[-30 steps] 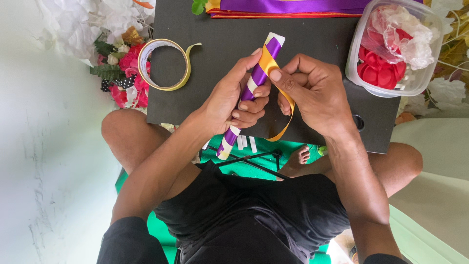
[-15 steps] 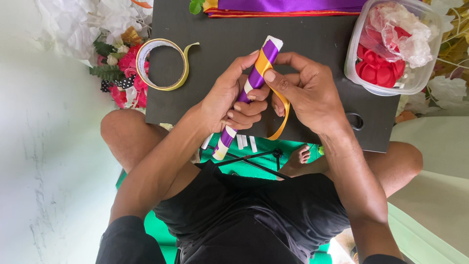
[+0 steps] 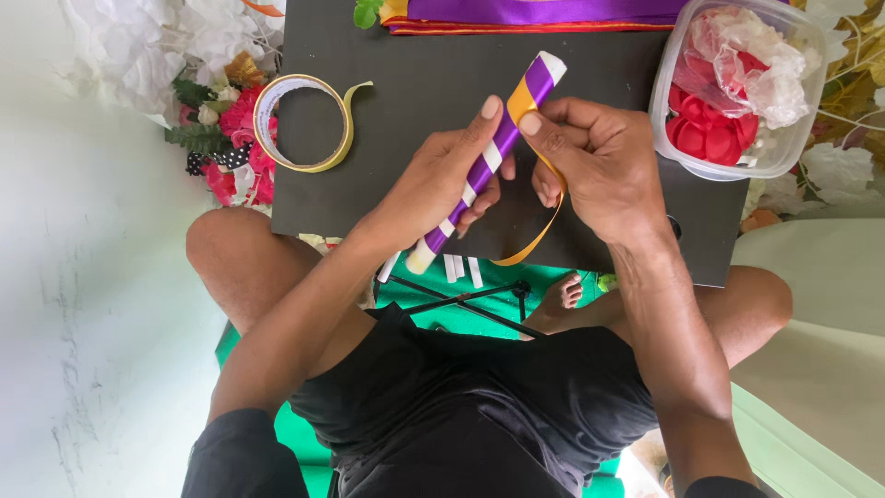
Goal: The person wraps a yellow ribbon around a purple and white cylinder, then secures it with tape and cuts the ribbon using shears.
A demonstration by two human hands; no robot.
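The left hand point(image 3: 442, 189) covers the middle of the striped stick point(image 3: 502, 143), so the wrapping there cannot be seen. The orange ribbon point(image 3: 544, 235) passes behind the right hand point(image 3: 604, 171); where it meets the stick is hidden under the thumb. The folded purple cloth point(image 3: 544, 11) is cut off by the top edge, as are the white flowers point(image 3: 184, 41). Inside the clear plastic tub point(image 3: 668, 101), crumpled wrap hides part of the red pieces point(image 3: 701, 138). The desk point(image 3: 406, 83) hides the shins.
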